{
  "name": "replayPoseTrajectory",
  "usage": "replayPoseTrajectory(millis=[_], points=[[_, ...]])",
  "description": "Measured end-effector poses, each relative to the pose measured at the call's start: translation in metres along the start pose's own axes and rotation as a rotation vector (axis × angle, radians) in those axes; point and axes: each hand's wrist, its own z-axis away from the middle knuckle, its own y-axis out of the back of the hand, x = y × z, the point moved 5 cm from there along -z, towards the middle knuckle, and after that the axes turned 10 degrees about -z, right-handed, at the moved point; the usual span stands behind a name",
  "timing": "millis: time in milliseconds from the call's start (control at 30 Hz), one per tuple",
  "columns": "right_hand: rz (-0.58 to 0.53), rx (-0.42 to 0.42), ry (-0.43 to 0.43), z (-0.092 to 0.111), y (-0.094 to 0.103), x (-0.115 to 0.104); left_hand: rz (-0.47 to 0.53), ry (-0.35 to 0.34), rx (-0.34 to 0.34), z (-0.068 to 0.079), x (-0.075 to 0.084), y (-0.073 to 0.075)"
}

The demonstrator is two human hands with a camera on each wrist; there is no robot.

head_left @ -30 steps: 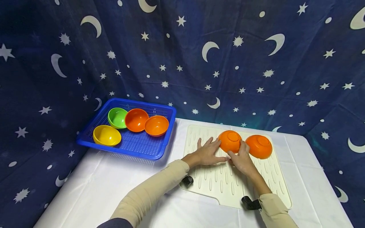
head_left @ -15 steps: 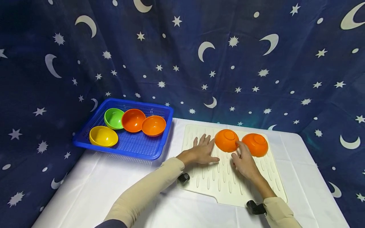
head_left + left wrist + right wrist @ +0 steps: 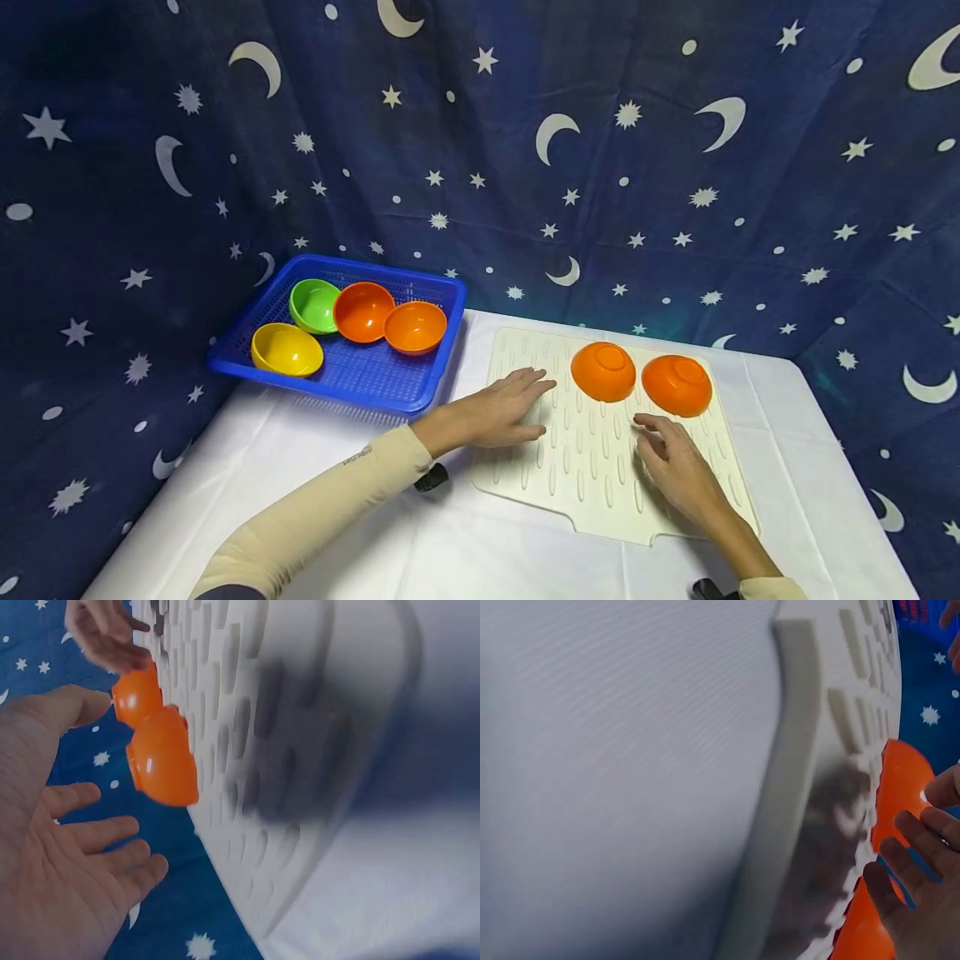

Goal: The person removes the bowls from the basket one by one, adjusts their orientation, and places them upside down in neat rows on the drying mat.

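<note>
Two orange bowls lie upside down side by side along the back of a cream ridged drying mat (image 3: pixel 570 467). The left bowl (image 3: pixel 603 372) and the right bowl (image 3: pixel 677 385) stand a small gap apart. My left hand (image 3: pixel 495 410) is over the mat's left part, fingers spread and holding nothing, apart from the left bowl. My right hand (image 3: pixel 681 471) hovers over the mat's right side, in front of the bowls, its fingers loosely bent with nothing in them. In the left wrist view the left palm (image 3: pixel 67 877) shows with fingers apart.
A blue plastic basket (image 3: pixel 375 392) at the left holds a green bowl (image 3: pixel 315 306), a yellow bowl (image 3: pixel 287 350), a red-orange bowl (image 3: pixel 363 312) and an orange bowl (image 3: pixel 416 327), all mouth up. Behind the white-covered table (image 3: pixel 337 500) hangs a dark blue star-and-moon curtain (image 3: pixel 495 125).
Both hands have come away from the left orange bowl. The left hand moved left and toward the person; the right hand drew back toward the front right. The bowls stay on the mat.
</note>
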Motion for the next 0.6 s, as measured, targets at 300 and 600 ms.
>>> replayPoseTrajectory(millis=[300, 600], points=[[0.048, 0.008, 0.026, 0.019, 0.027, 0.027, -0.061, -0.113, 0.108, 0.033, -0.013, 0.031], [0.141, 0.148, 0.055, 0.039, 0.063, 0.067, -0.079, -0.18, 0.267, 0.07, -0.038, 0.043]])
